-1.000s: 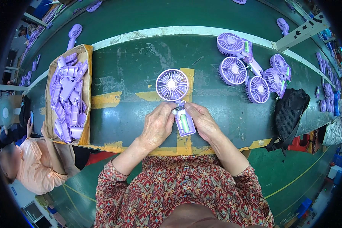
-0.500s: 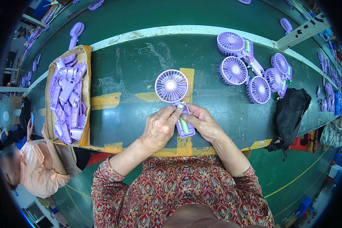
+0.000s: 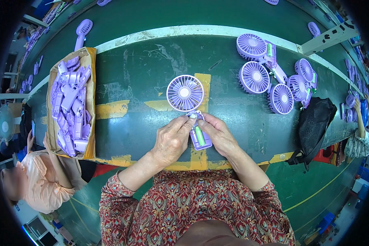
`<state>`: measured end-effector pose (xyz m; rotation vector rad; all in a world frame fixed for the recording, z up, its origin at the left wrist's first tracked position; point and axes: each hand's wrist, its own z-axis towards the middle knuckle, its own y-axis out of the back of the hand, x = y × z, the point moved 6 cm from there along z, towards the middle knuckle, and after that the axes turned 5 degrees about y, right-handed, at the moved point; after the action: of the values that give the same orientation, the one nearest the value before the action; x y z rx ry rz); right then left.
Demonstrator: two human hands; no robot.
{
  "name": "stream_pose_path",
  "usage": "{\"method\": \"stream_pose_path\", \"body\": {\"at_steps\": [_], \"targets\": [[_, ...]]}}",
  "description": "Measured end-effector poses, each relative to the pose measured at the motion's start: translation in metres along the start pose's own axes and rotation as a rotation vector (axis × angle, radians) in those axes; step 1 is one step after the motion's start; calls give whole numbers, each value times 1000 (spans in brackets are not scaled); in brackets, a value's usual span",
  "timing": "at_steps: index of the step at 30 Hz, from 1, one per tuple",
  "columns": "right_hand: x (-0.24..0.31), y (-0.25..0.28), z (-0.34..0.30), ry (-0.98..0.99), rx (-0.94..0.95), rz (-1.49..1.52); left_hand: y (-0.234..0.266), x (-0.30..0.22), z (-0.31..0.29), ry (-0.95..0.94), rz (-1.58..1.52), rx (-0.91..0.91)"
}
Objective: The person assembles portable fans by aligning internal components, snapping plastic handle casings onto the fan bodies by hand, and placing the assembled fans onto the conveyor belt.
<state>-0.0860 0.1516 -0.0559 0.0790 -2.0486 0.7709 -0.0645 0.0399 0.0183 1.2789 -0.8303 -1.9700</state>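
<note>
Right in front of me lies a purple handheld fan, its round grille pointing away from me. The open handle shows a green battery cell inside. My left hand pinches the neck of the fan from the left, thumb and forefinger pressed together. From the other side my right hand closes its thumb and fingers on the upper right of the handle. Both sets of fingertips meet just below the grille and hide the small parts there.
A cardboard box of purple handle shells stands at left. Several purple fans lie at right, beside a black mesh bag. A metal post rises behind them. A co-worker in a peach top sits at left.
My right hand's fingers have shifted slightly up toward the neck, and more of the battery cell shows. At the far right, another person's arm now reaches to the fans.
</note>
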Motion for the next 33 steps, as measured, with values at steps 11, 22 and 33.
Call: {"method": "stream_pose_path", "body": {"at_steps": [11,22,33], "targets": [[6,-4,-2,46,46,-46,-3,-3,1,-4,59,93],[9,-5,-3,100,46,-127,-6,-7,8,-32,105,240],[7,-5,-3,136,22,-115,-8,-10,12,-39,118,287]]}}
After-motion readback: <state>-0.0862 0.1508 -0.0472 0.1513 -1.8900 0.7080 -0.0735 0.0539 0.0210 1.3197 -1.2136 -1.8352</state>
